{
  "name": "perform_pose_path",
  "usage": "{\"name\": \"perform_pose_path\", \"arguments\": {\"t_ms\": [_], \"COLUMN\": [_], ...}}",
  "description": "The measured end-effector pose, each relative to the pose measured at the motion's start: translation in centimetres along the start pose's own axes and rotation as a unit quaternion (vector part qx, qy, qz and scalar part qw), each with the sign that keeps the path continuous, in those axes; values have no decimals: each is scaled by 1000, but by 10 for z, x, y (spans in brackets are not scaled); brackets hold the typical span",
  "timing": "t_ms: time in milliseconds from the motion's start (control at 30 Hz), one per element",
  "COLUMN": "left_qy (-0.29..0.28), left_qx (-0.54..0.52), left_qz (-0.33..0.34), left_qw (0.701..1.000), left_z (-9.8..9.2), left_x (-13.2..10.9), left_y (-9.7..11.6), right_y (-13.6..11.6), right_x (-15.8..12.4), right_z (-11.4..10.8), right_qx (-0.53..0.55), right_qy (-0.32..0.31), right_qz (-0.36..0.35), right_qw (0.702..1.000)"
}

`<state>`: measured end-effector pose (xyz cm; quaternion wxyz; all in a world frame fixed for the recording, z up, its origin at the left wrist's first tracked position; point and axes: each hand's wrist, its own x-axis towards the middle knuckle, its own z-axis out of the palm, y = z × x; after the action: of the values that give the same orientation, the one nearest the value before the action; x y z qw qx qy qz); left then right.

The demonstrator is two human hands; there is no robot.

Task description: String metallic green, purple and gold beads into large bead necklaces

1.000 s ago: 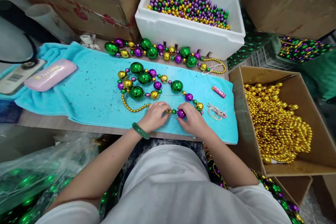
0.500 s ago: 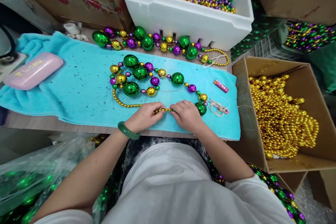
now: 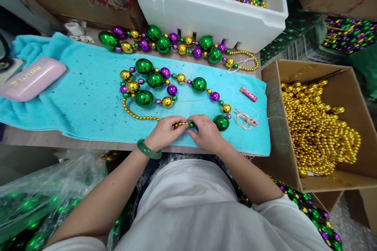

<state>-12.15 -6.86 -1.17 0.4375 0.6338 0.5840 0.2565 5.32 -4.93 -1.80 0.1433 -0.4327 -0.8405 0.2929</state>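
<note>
A bead necklace (image 3: 155, 80) of large green, gold and purple beads lies looped on the turquoise towel (image 3: 88, 113). Its thin gold bead strand (image 3: 138, 117) runs to my left hand (image 3: 167, 131), whose fingers pinch small gold beads. My right hand (image 3: 206, 131) closes on the same necklace at a small green bead (image 3: 191, 124), close beside the left fingertips. Just right of that hand sits a large green bead (image 3: 220, 122). A long thin needle (image 3: 194, 100) lies on the towel beyond my hands. Fingers hide the exact join between the beads.
A pink case (image 3: 35, 78) rests at the left. Another bead necklace (image 3: 163, 44) lies behind the towel, before a white foam box (image 3: 212, 15) of beads. Thread snips (image 3: 246, 119) and a small pink packet (image 3: 248, 94) are at right, beside a cardboard box (image 3: 282, 125) holding gold beads.
My fingertips have come closer together on the strand, and the small green bead now shows between them. My right hand has shifted slightly left. The view has moved a little.
</note>
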Motion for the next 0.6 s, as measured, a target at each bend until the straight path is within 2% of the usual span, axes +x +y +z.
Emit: {"name": "perform_pose_path", "arguments": {"t_ms": [133, 233, 300, 467, 600], "left_qy": [39, 79, 100, 103, 91], "left_qx": [-29, -33, -58, -130, -164], "left_qz": [18, 41, 36, 3, -23], "left_qw": [999, 996, 993, 986, 982], "left_z": [3, 5, 7, 13, 13], "left_x": [-4, -5, -5, -4, -4], "left_y": [6, 9, 10, 11, 13], "right_y": [-2, 1, 3, 5, 5], "right_x": [5, 11, 14, 18, 18], "right_z": [-8, -12, -12, -9, -8], "right_qx": [155, 293, 361, 405, 398], "right_qy": [-9, -4, 24, 140, 171], "right_qz": [34, 76, 100, 109, 120], "right_qw": [987, 953, 927, 897, 893]}}
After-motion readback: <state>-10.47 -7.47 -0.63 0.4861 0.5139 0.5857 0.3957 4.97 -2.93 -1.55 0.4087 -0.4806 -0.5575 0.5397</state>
